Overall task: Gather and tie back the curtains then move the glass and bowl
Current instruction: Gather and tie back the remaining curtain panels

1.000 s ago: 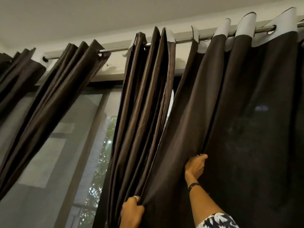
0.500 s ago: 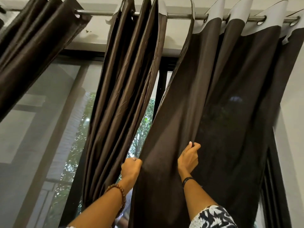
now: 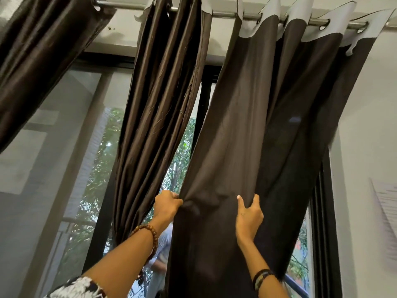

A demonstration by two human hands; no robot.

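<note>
A: Hands first — what are they doing in the head view?

B: Left hand (image 3: 168, 204), at six o'clock, has its fingers curled tight round the edge of the dark brown fabric curtain panel (image 3: 242, 130). Right hand (image 3: 249, 214), toward five o'clock, pinches a fold of the same panel.

A: And the panel?

B: It hangs from the silver metal rod (image 3: 227, 15) at twelve o'clock; a gathered brown satin curtain (image 3: 159, 108) hangs at its nine o'clock.

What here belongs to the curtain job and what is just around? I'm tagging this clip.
Part of the job:
- right curtain panel, gripped by both hands
- left hand on its edge
- right hand pinching a fold
- middle gathered panel
- curtain rod

Just around:
- window glass
- paper on the wall
</note>
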